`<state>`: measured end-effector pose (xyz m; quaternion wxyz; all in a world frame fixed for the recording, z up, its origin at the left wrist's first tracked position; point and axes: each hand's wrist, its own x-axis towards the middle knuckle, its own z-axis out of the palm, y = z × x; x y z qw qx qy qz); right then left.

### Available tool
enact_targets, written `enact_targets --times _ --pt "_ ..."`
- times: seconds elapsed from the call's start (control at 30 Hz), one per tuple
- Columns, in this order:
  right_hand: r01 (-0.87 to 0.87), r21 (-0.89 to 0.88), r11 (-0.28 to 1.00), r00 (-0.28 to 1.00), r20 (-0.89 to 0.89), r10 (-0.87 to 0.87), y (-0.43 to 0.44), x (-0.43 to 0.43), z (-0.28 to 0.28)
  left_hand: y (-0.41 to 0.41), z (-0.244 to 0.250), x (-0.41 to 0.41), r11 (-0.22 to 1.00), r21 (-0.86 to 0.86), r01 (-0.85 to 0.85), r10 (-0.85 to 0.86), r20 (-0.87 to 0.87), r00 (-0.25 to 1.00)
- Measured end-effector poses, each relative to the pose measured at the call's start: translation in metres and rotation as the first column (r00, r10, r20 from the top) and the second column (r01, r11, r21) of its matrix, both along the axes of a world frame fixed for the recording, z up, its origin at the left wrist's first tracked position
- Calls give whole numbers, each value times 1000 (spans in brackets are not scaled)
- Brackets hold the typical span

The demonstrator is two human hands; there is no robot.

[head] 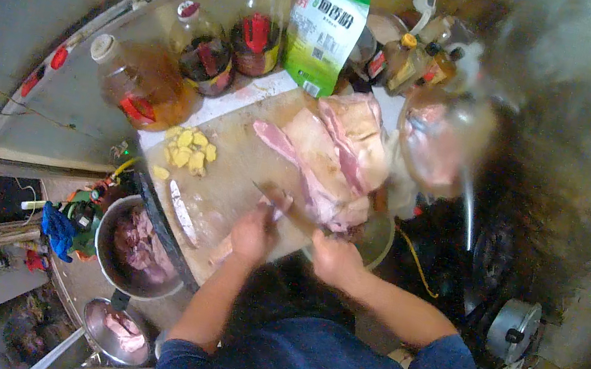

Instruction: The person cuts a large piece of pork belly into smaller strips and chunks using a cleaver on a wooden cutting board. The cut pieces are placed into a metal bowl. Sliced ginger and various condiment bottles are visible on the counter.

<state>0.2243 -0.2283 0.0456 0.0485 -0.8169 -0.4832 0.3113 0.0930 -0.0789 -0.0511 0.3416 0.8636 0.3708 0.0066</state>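
My right hand point(335, 257) grips a kitchen knife point(295, 206), its blade slanting up-left over a wooden cutting board point(234, 166). My left hand point(255, 234) is close against the blade's near side, its fingers on a small piece of pork point(281, 205); blur and the hand partly hide it. Thick slabs of pork belly point(308, 143) with skin lie to the right of the blade. Sliced ginger point(185, 149) is heaped at the board's left corner. A narrow pale strip point(182, 213), perhaps pork fat or rind, lies at the left edge.
Oil jug point(152, 83), dark sauce bottles point(207, 63) and a green seasoning pouch point(325, 35) line the back. A pot of meat point(100, 246) and a steel pan point(91, 320) stand lower left. A bowl point(383, 245) sits beneath my right hand. Steam clouds the right side.
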Motion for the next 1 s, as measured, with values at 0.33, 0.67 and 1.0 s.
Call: enact_targets --times 0.33,0.67,1.0 --pt "-59 -21 998 992 108 60 41 -1 -20 -6 7 5 989 106 -100 86 126 988" --pt "-10 140 990 999 45 3 -11 0 -3 -9 6 -30 994 32 -109 105 101 989" --pt "-101 -82 992 994 38 104 2 -10 -2 -10 -6 -31 984 157 -84 46 233 971"
